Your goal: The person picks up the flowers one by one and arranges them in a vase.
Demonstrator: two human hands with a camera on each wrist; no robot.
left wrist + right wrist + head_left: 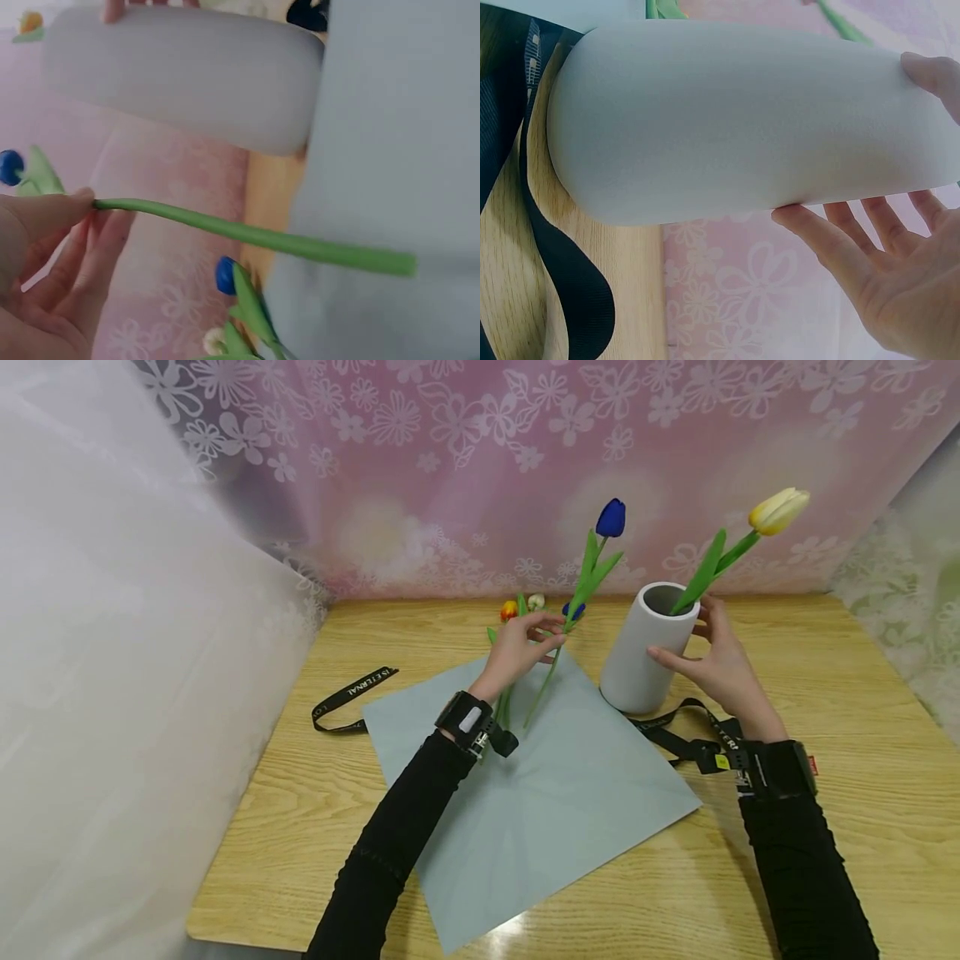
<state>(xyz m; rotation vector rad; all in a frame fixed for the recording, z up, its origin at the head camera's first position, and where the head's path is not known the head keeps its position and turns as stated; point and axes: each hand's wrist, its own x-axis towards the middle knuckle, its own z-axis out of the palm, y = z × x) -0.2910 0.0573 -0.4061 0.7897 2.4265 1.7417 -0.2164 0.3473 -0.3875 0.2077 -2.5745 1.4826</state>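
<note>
My left hand (521,647) pinches the green stem of a blue tulip (611,518) between thumb and fingers. In the left wrist view the lower stem (300,244) sticks out past the fingertips, its cut end bare. My right hand (716,664) grips a white vase (641,656) near its rim, thumb on the front and fingers along the far side. The vase stands on the wooden table, leaning slightly to the right. A yellow tulip (780,512) rises out of its mouth and tilts right; its lower stem is hidden inside.
A grey-blue sheet (555,810) covers the table's middle. More tulips lie at the back, with red-orange (509,610), white (536,602) and blue (573,610) heads. Black lettered straps lie left (352,693) and beside the vase (667,739). A pink floral curtain (495,485) hangs behind.
</note>
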